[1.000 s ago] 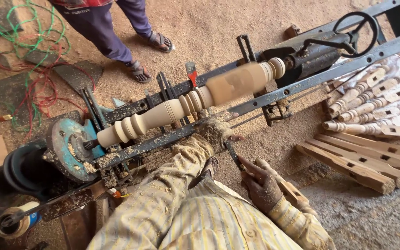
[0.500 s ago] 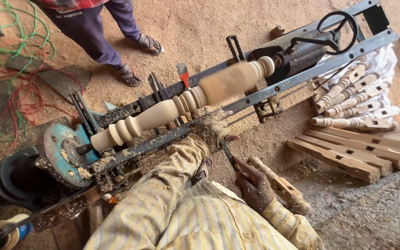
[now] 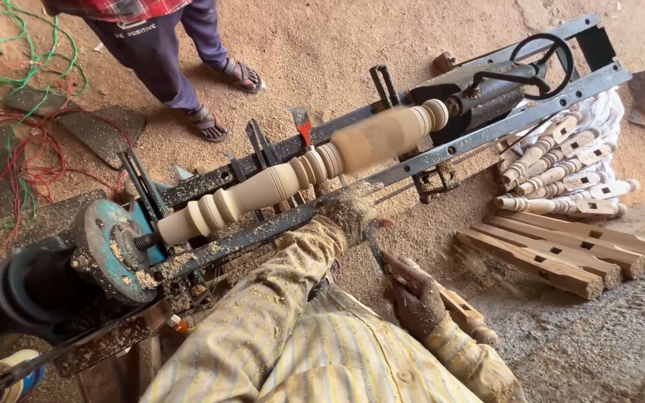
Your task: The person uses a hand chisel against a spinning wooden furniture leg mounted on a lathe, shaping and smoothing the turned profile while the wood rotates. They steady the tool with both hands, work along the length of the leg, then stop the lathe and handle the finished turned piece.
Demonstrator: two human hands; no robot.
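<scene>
A spinning wooden spindle (image 3: 300, 170) lies across the lathe (image 3: 487, 130). The left hand (image 3: 349, 209), dusted with sawdust, rests on the near rail, steadying a chisel (image 3: 376, 252). The right hand (image 3: 416, 298) is closed around its handle.

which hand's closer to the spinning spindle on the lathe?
Left. The left hand rests at the lathe rail just below the turned wooden spindle; the right hand sits further back, gripping the chisel handle.
</scene>
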